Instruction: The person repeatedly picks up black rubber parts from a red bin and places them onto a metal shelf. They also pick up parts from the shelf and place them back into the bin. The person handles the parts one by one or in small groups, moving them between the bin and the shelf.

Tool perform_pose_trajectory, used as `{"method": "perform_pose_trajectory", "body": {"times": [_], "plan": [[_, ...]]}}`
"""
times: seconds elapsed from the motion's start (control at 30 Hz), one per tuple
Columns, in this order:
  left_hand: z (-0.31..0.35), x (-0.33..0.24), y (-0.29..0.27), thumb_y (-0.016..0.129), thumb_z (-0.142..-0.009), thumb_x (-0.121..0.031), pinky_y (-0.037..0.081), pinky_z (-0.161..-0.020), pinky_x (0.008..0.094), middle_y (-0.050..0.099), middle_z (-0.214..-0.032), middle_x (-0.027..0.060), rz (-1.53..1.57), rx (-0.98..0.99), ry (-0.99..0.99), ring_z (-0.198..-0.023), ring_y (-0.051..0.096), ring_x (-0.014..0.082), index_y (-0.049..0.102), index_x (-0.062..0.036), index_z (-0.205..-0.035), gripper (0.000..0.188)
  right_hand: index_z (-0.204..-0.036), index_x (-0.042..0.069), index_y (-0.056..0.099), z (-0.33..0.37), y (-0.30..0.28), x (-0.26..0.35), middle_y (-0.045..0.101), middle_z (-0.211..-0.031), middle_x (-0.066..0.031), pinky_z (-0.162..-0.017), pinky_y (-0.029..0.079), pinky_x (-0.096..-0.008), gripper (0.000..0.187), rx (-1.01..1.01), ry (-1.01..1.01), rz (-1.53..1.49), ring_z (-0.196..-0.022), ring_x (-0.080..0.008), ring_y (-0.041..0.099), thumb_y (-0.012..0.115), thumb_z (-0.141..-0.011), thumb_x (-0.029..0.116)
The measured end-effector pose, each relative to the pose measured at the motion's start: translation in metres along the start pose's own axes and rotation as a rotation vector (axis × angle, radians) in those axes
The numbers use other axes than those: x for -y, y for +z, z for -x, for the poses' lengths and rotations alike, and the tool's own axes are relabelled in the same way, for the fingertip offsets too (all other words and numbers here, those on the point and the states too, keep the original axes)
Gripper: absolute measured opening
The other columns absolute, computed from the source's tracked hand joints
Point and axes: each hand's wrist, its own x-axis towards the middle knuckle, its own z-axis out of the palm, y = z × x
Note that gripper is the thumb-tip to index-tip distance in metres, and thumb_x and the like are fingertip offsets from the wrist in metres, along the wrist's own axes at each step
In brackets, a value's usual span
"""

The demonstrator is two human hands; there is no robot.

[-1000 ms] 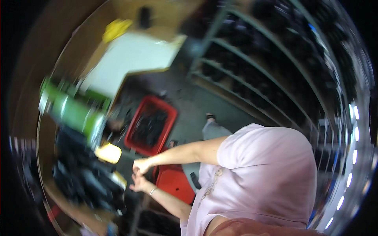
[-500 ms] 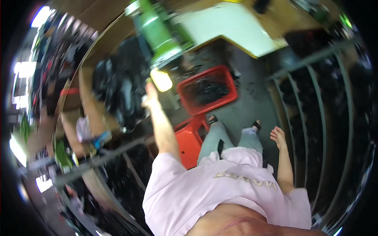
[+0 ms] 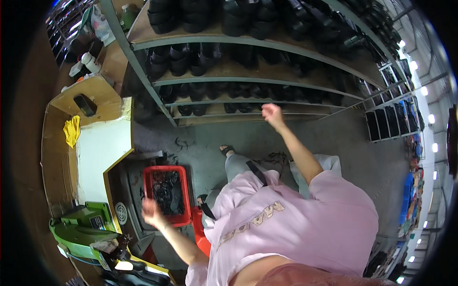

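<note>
My left hand (image 3: 152, 213) hangs in front of the near left corner of a red plastic basket (image 3: 186, 193), as seen from above. Its fingers are smeared by motion, and I see no object in it. Dark scraps (image 3: 169, 190) lie inside the basket. My right hand (image 3: 272, 116) is raised ahead of me with the fingers curled in, and nothing shows in it. Beyond it stands a metal rack (image 3: 248, 82) with several shelves of black shoes (image 3: 241, 19). The right hand appears apart from the rack.
On the left is a white-topped workbench (image 3: 102, 148) with a yellow cloth (image 3: 72, 131) and a green machine (image 3: 78, 233). A red stool (image 3: 200, 233) stands beside my legs. Black scraps (image 3: 182, 143) lie on the floor. At the right stands another rack (image 3: 389, 124).
My body has turned right, away from the bench and green machine, to face the shoe rack. The left hand has left the lit machine; the right hand has risen and its fingers have curled.
</note>
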Motion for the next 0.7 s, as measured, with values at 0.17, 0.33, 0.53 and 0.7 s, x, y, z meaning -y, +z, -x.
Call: {"method": "perform_pose_trajectory", "body": {"times": [0.17, 0.33, 0.53, 0.7], "plan": [[0.033, 0.287, 0.184, 0.050, -0.091, -0.030, 0.039, -0.095, 0.0406, 0.049, -0.125, 0.0150, -0.694, 0.380, -0.487, -0.108, 0.050, 0.0272, 0.044, -0.0003, -0.125, 0.045, -0.105, 0.003, 0.060, -0.062, -0.008, 0.086, 0.063, -0.089, -0.0037, -0.061, 0.046, -0.0237, 0.022, 0.039, 0.012, -0.050, -0.077, -0.0107, 0.059, 0.060, -0.087, 0.014], [0.025, 0.421, 0.324, 0.052, -0.089, -0.035, 0.032, -0.098, 0.0415, 0.048, -0.124, 0.0194, -1.355, 0.747, 0.713, -0.110, 0.048, 0.0314, 0.042, 0.0027, -0.126, 0.054, -0.122, 0.001, 0.046, -0.145, 0.070, 0.176, 0.056, -0.108, -0.0105, -0.083, 0.044, -0.0324, 0.063, 0.259, 0.026, -0.453, -0.099, -0.0189, 0.055, 0.058, -0.083, 0.048], [-0.048, 0.465, 0.424, 0.047, -0.086, -0.033, 0.040, -0.087, 0.0440, 0.056, -0.109, 0.0222, -2.021, 0.860, 1.086, -0.104, 0.049, 0.0391, 0.056, -0.0022, -0.111, 0.041, -0.120, 0.008, 0.050, -0.256, 0.148, 0.115, 0.052, -0.123, -0.0060, -0.097, 0.039, -0.0397, 0.061, 0.376, 0.023, -0.878, -0.114, -0.0206, 0.049, 0.063, -0.076, 0.049], [-0.105, 0.462, 0.428, 0.054, -0.080, -0.036, 0.043, -0.082, 0.0395, 0.056, -0.115, 0.0139, -2.454, 0.496, 1.208, -0.104, 0.053, 0.0317, 0.057, -0.0112, -0.114, 0.042, -0.123, 0.005, 0.047, -0.229, 0.169, 0.148, 0.049, -0.127, -0.0096, -0.105, 0.033, -0.0399, 0.071, 0.527, 0.183, -1.143, -0.120, -0.0253, 0.044, 0.067, -0.072, 0.051]]}}
